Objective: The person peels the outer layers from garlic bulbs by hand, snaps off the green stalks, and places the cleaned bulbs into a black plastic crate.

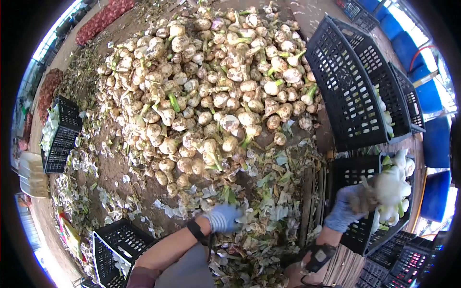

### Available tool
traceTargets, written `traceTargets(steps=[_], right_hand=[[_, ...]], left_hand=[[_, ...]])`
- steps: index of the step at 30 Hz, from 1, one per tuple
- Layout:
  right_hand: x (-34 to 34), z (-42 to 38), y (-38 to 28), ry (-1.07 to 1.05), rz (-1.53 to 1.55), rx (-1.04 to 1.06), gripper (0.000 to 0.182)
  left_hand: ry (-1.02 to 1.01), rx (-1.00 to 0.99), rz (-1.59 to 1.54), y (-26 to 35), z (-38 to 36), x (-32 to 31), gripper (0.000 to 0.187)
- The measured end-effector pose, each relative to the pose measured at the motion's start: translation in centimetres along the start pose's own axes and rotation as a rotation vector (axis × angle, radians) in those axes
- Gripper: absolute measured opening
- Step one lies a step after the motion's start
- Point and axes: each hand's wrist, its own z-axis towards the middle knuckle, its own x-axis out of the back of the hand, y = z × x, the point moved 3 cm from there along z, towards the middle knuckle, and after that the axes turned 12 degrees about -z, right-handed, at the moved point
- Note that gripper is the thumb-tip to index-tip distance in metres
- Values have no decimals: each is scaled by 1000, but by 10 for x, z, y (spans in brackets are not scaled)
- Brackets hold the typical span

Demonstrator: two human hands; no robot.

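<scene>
My right hand (346,207), in a blue and grey glove, is closed at a black crate (353,170) on the right, beside a blurred whitish bulb (388,188). Cleaned white bulbs (402,165) with green stems fill part of that crate. My left hand (224,219), in a striped glove, is low in the middle above scattered peelings (269,211); motion blur hides its fingers. Beyond both hands lies a large heap of dirty bulbs (206,96), some with cut green stems.
Tall black crates (343,86) lean on their sides at the upper right. Another crate (122,245) stands at lower left, and one with white bulbs (65,144) farther left. Blue barrels (436,144) line the right edge. Red net sacks (103,21) lie at upper left.
</scene>
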Motion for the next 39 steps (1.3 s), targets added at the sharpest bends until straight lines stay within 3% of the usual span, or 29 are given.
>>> traceTargets(steps=[1,3,5,6,7,8,9,10,11,12,14,17,18,19,20,21,22,24,25,26,28,29,30,31,32,34,35,36,39], right_hand=[[-35,16,16,16,8,-20,26],[-4,22,34,202,-477,-77,28],[57,33,77,395,-1457,-354,39],[60,41,114,411,-1584,-480,42],[91,47,131,155,-1851,-384,42],[146,48,148,-16,-1925,-289,44],[172,53,165,294,-1791,-707,46],[190,58,180,-163,-2075,-416,46],[222,58,191,-81,-2031,-617,52],[254,51,205,-31,-1959,-511,57],[243,48,210,-223,-2504,-279,54],[232,48,200,-216,-2348,-505,51],[243,45,186,-98,-2210,-564,53],[260,38,168,15,-2067,-618,54],[262,22,155,298,-1971,-290,60],[259,9,143,323,-1761,-507,62],[241,-4,133,346,-1539,-707,64],[187,-43,135,493,-1373,-803,43],[155,-57,139,498,-1381,-798,43],[120,-69,155,440,-1126,-945,44],[52,-89,183,333,-616,-1170,45],[46,-100,181,517,-969,-1162,55],[85,-118,180,621,-910,-1010,53],[105,-130,180,793,-602,-1001,50],[68,-113,188,668,-658,-1054,46],[68,-104,179,539,-943,-1072,42],[69,-98,171,502,-1117,-1083,40],[61,-85,167,421,-1269,-959,42],[52,-70,166,305,-1444,-775,49]], left_hand=[[-76,-95,213,-12,2,-26,44],[-455,-188,-201,7,-10,-41,40],[-669,-30,-357,0,-2,-63,51],[-557,-160,-312,9,-3,-49,51],[-424,-258,-262,15,-6,-33,51],[-411,-83,-219,4,-2,-36,47],[-257,-212,-241,18,-14,-6,44],[-146,-253,-333,-7,5,-27,45],[-84,-167,-352,-5,-5,-10,43],[45,-219,-492,-14,-5,-8,34],[105,-231,-573,-13,-10,11,32],[360,-227,-649,-12,-17,31,32],[509,-209,-718,-14,-21,37,33],[517,-211,-720,-16,-20,37,33],[715,-216,-671,-20,-19,39,35],[913,-218,-617,-25,-20,42,37],[750,-108,-608,-34,-15,43,50],[816,-115,-537,-28,-19,49,58],[872,-124,-461,-21,-20,55,65],[706,-37,-519,-12,-25,63,76],[764,-80,-423,-5,-31,58,78],[824,-128,-329,3,-29,55,79],[815,-213,-466,5,-29,54,79],[777,-298,-613,6,-33,57,79],[691,-235,-873,18,-41,70,74],[733,-271,-807,17,-43,81,62],[761,-287,-1152,12,-39,75,58],[803,-196,-888,17,-42,88,59],[770,-118,-843,19,-39,90,63]])
